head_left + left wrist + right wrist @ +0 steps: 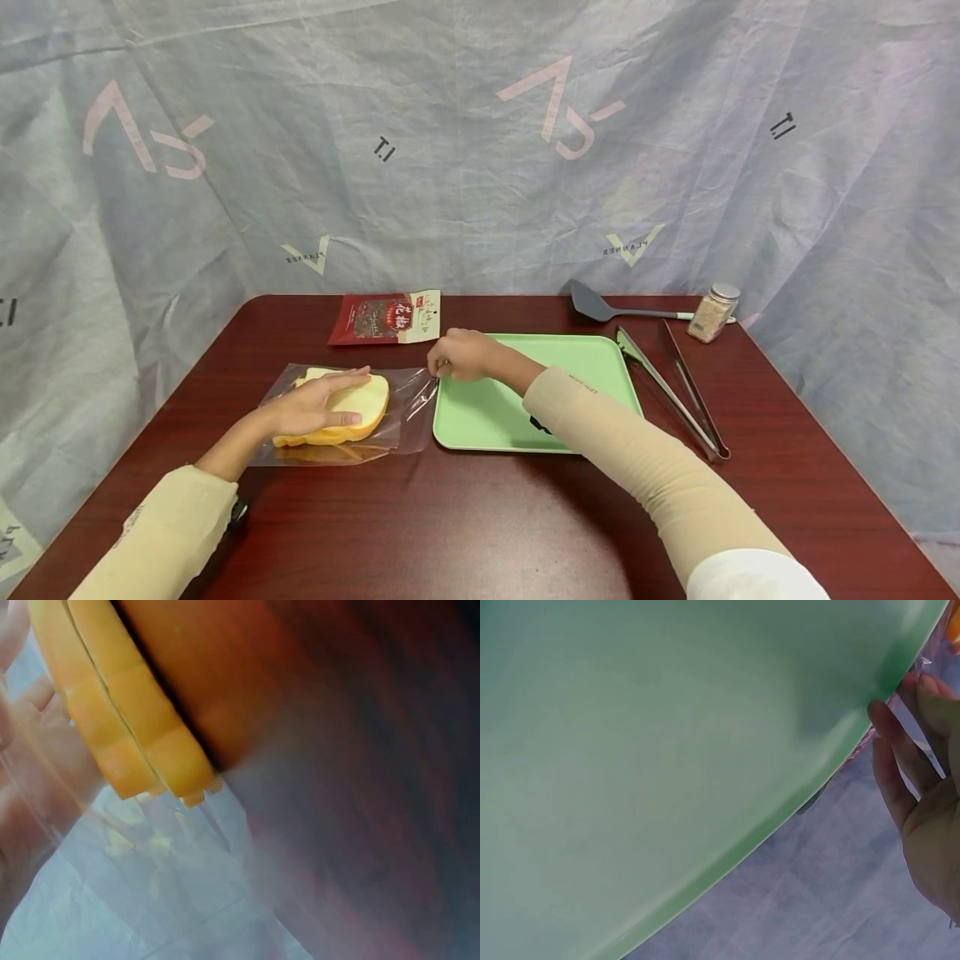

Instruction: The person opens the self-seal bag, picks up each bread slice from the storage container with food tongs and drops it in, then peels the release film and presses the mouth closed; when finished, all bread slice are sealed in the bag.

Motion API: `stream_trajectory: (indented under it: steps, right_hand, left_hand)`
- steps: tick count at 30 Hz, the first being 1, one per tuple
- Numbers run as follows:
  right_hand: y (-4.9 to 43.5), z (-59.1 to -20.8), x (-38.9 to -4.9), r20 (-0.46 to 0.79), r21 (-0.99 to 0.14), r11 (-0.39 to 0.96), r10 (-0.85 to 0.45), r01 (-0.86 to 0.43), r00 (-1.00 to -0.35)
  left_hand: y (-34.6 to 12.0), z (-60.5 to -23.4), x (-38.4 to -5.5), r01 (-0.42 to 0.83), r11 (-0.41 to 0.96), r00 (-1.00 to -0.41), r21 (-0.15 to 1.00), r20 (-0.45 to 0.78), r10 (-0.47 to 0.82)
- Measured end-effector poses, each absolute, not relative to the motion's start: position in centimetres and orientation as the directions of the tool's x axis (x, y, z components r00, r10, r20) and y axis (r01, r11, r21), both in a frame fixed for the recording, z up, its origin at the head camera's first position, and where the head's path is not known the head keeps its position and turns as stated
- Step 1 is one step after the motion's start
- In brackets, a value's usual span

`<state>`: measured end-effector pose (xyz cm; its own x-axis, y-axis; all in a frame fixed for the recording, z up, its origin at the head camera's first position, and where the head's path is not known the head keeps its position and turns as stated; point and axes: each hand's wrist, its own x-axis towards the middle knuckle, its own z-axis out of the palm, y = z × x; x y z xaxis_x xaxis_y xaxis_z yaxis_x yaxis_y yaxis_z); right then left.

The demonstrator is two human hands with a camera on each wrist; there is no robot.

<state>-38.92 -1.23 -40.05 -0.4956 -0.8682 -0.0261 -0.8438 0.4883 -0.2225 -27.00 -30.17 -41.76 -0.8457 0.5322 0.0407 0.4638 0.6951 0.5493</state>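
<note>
Two stacked bread slices [369, 402] with yellow-orange crusts lie within a clear plastic bag [408, 429] on the left of the table. My left hand [311, 406] rests on top of them, fingers extended and thumb apart; whether plastic lies between is unclear. In the left wrist view, the crusts [124, 712] appear close up beside the palm. My right hand [462, 356] pinches the bag's right edge, just over the left rim of a light green tray [540, 367]. In the right wrist view, the thumb and index finger meet at the plastic beside the tray's rim.
A red and cream spice packet [382, 318] lies behind the bag. Right of the tray are metal tongs [693, 392], spread apart. Farther back lie a dark grey spatula [596, 304] and a small jar [712, 313] with a silver lid. Grey cloth [450, 167] hangs behind the table.
</note>
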Motion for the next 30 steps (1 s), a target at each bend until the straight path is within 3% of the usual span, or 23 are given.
stream_trajectory:
  steps: [11, 19, 30]
  right_hand:
    - [-1.5, -40.3, -38.6, -0.036, -0.120, 0.512, -0.858, -0.850, -0.512]
    - [-1.3, -40.7, -38.6, -0.002, -0.044, 0.474, -0.880, -0.879, -0.474]
    - [-0.6, -41.2, -38.6, 0.069, -0.031, 0.411, -0.909, -0.911, -0.412]
  left_hand:
    - [-29.9, -41.7, -26.9, 0.443, 0.701, -0.855, 0.558, 0.028, 0.518]
    - [-29.8, -41.6, -26.8, 0.446, 0.697, -0.855, 0.562, 0.039, 0.516]
    - [-30.0, -41.8, -27.0, 0.406, 0.701, -0.867, 0.586, 0.004, 0.499]
